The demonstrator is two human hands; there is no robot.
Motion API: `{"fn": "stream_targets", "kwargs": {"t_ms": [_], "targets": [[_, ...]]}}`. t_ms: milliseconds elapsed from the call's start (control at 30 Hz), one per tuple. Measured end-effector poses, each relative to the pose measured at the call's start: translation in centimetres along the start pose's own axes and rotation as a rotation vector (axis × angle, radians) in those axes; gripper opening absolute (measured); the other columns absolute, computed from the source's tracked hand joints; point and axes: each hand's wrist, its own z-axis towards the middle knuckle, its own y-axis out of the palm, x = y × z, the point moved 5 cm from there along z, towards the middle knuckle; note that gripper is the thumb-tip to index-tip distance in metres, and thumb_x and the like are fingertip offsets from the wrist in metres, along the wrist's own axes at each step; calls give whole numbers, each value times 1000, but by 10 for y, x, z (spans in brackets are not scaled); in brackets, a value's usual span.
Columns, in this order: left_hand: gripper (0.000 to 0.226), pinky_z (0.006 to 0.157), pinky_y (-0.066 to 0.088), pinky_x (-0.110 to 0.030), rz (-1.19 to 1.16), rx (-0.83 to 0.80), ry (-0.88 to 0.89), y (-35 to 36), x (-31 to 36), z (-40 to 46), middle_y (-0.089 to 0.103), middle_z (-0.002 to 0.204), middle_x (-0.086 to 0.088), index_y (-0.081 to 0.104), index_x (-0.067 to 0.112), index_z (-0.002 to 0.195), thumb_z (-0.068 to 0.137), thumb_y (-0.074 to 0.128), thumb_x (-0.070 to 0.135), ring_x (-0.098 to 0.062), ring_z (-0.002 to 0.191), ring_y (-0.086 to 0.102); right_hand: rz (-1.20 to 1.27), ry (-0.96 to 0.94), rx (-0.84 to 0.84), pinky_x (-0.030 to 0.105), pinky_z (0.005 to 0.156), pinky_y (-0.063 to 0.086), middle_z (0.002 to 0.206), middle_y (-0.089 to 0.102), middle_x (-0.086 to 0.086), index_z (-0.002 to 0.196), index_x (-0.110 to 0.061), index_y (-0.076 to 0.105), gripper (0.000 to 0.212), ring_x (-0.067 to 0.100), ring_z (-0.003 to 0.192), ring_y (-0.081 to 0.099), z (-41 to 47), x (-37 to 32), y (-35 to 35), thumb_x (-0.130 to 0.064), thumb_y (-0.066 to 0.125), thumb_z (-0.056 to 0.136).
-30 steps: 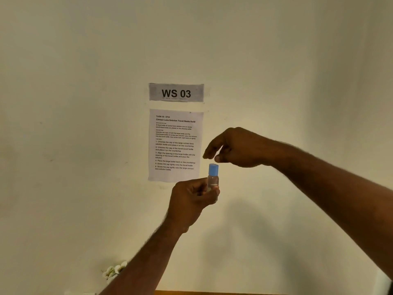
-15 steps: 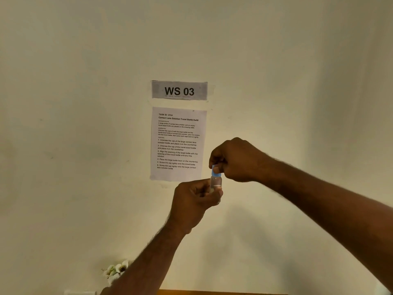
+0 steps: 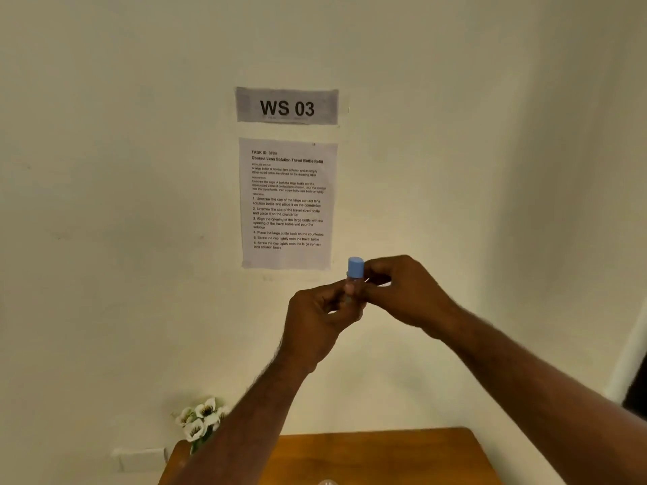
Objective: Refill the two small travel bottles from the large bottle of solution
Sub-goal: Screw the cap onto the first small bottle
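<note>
Here the person holds a small travel bottle (image 3: 351,287) up in front of the wall, just below and to the right of the instruction sheet (image 3: 287,203). The left hand (image 3: 320,315) has its fingers curled round the clear body of the bottle, which stands roughly upright. The right hand (image 3: 402,292) sits against the bottle's right side, fingertips pinching at the neck just under the blue cap (image 3: 355,267).

The step in hand looks like working the cap, though whether it is being tightened or loosened cannot be told. To do it well, the left hand should keep the body steady and upright, so that no solution spills, while the right hand shifts up onto the cap itself and turns it squarely on the thread, without squeezing the soft body.

Above the instruction sheet hangs a sign reading WS 03 (image 3: 287,106). Well below the sheet lies the near edge of a wooden table (image 3: 385,456), with white flowers (image 3: 201,416) down to the sheet's lower left. The large bottle and the other travel bottle are not in view. Nothing stands between the hands and the table.
</note>
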Motion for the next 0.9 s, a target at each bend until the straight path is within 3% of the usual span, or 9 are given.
{"fn": "stream_targets", "kwargs": {"t_ms": [100,233,333,433,500,600,700,900], "targets": [[28,92,62,-44,-29,-58,-76,4,-30,-15,81,93,-1,73,47,114,87,72,41,-20,94,77,125,45,71,12,82,46,98,75,-22,106,-35,76,25,-8,96,66,-23,30,28,-42,78,82],[62,105,54,-30,49,-217,-194,17,-84,-42,73,126,14,54,32,146,89,78,25,0,118,66,180,123,181,2,71,44,91,72,-27,97,-41,73,18,-7,89,66,-46,76,67,-38,79,81],[81,116,43,-29,205,-256,-265,24,-131,-65,54,151,10,41,27,154,84,79,43,-4,138,50,149,255,252,4,69,43,89,72,-23,103,-33,71,27,-6,85,64,-60,130,96,-42,80,79],[99,115,32,-24,540,-283,-260,26,-178,-81,37,163,4,28,27,159,79,54,77,-13,149,34,137,399,274,12,76,47,92,70,-21,105,-31,68,31,-4,87,64,-75,193,122,-42,80,79],[104,119,33,-31,712,-287,-231,27,-210,-85,29,167,1,21,26,161,78,41,86,-18,153,27,153,484,270,19,79,52,95,71,-15,107,-29,68,31,2,91,66,-80,239,138,-38,81,80],[105,121,34,-44,868,-271,-207,24,-255,-88,25,168,-4,22,24,161,79,39,88,-24,155,22,182,605,251,23,80,55,99,71,-12,112,-26,67,33,6,96,66,-89,309,160,-29,81,82],[103,124,28,-49,963,-292,-266,23,-296,-93,16,171,-3,17,26,161,81,41,86,-23,158,12,177,697,206,18,73,51,99,68,-13,120,-22,66,38,8,97,66,-96,378,183,-24,79,84],[100,124,26,-56,1024,-345,-297,26,-340,-110,10,173,-2,13,27,163,85,42,82,-23,159,5,91,815,172,34,80,56,111,70,0,123,-16,65,37,15,101,64,-107,482,214,-24,75,88]]}}
